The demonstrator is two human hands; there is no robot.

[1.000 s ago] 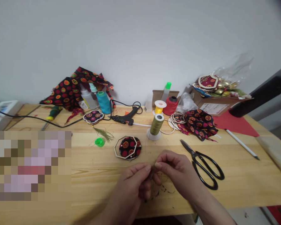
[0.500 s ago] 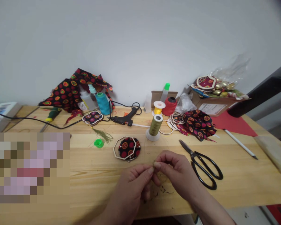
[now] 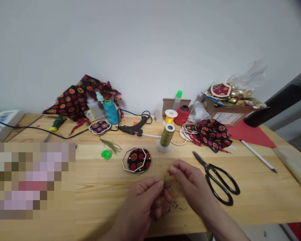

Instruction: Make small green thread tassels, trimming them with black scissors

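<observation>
Over the front middle of the table, my left hand (image 3: 147, 197) is closed in a pinch on a thin olive thread that barely shows. My right hand (image 3: 188, 180) pinches the same fine thread a short way to the right and higher. Beyond the hands stands a spool of olive thread (image 3: 167, 137) on a white base. To the left lies an octagonal wooden frame (image 3: 124, 157) over a round black-and-red patterned fabric piece (image 3: 136, 159). Black-handled scissors (image 3: 210, 170) rest right of my right hand, blades apart from it.
Behind are a black glue gun (image 3: 134, 129), a teal thread cone (image 3: 111, 112), a red thread cone (image 3: 182, 115) and patterned cloth (image 3: 213, 134). A green cap (image 3: 106, 154) lies left. A white pencil (image 3: 258, 155) and a cardboard box (image 3: 228, 115) are on the right.
My right hand has drawn slightly up and away from my left fingertips, opening a small gap between them. The left hand stays nearly in place.
</observation>
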